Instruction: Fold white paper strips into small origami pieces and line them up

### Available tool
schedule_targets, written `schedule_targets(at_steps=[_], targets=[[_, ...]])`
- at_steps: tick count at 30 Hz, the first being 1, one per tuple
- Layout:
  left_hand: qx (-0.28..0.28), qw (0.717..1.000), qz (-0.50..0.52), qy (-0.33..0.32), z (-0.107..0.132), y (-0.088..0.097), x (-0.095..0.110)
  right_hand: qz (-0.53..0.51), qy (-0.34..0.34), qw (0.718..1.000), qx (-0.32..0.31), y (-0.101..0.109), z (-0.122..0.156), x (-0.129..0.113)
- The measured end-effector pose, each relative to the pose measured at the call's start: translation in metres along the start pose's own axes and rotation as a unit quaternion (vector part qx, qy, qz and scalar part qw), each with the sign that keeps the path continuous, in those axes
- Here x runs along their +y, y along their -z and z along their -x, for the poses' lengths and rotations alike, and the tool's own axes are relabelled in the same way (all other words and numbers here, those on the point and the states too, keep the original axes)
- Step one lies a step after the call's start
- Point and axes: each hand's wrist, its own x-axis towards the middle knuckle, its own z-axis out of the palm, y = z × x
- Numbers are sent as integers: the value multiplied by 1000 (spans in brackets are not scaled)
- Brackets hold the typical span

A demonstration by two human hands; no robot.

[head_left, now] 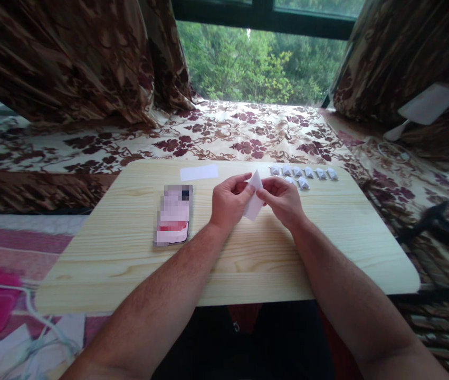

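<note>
Both my hands hold one small white slip of paper just above the middle of a pale wooden table. My left hand pinches its left edge with thumb and fingers. My right hand pinches its right edge. The slip stands tilted between them, its top corner pointing up. Another flat white paper strip lies at the table's far edge, left of my hands.
A phone lies face up left of my hands. Several small folded paper pieces sit in a row at the far right of the table. Floral cloth, curtains and a window are behind. Pink fabric and a white cable lie at lower left.
</note>
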Motion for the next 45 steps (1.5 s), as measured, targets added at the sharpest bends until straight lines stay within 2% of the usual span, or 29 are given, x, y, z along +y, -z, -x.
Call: schedule_targets(at_steps=[7,12,30,33,39,45], targets=[[10,997,67,35,-2,0,2,-21,0,999,-39,8,-1,0],[15,996,81,41,-3,2,2,-20,-8,999,-42,7,0,-2],[37,999,-19,-5,-1,1,4,-20,4,999,-25,1,0,1],[26,999,-35,-16,1,1,4,-11,6,1000,-16,2,0,-1],[3,995,-92,-45,5,-1,2,8,1,999,41,1,-1,-5],[-16,992,-107,-64,9,-3,5,-2,-21,999,38,2,-1,-5]])
